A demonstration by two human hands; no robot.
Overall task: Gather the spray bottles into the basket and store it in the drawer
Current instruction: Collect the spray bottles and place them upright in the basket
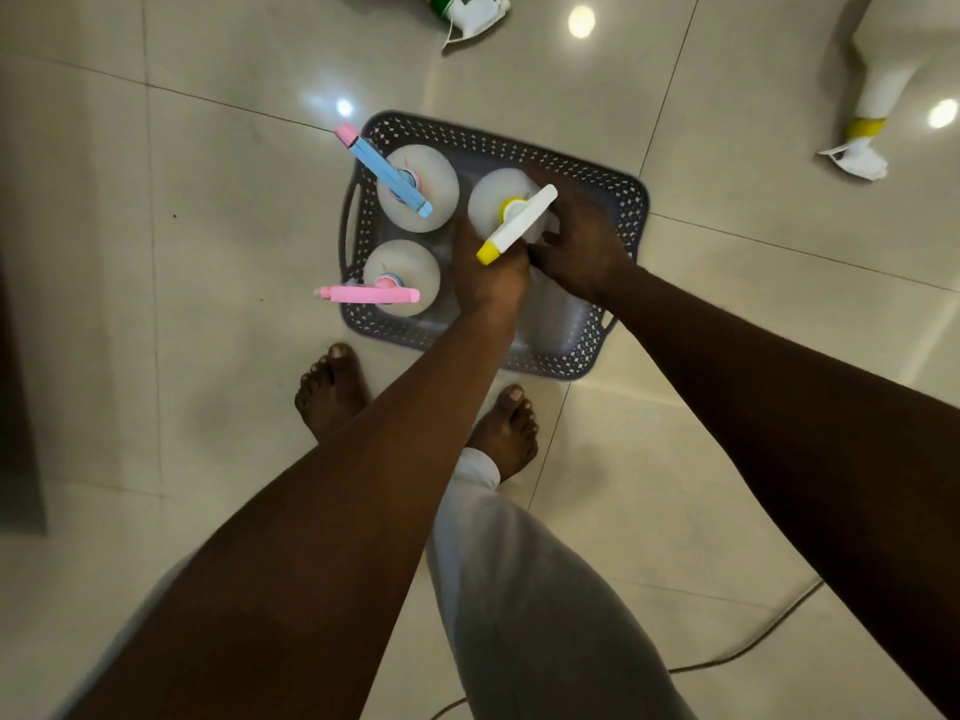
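Observation:
A grey perforated basket sits on the tiled floor in front of my feet. Inside it stand a white bottle with a blue sprayer at the far left and one with a pink sprayer at the near left. A third white bottle with a white and yellow sprayer stands upright at the far right of the basket. My left hand and my right hand both grip it around its body. The basket's near right part is hidden by my hands.
A white bottle with a yellow collar lies on the floor at the far right. Another with a green and white sprayer lies at the top edge. A thin cable runs over the floor near right. My bare feet stand just before the basket.

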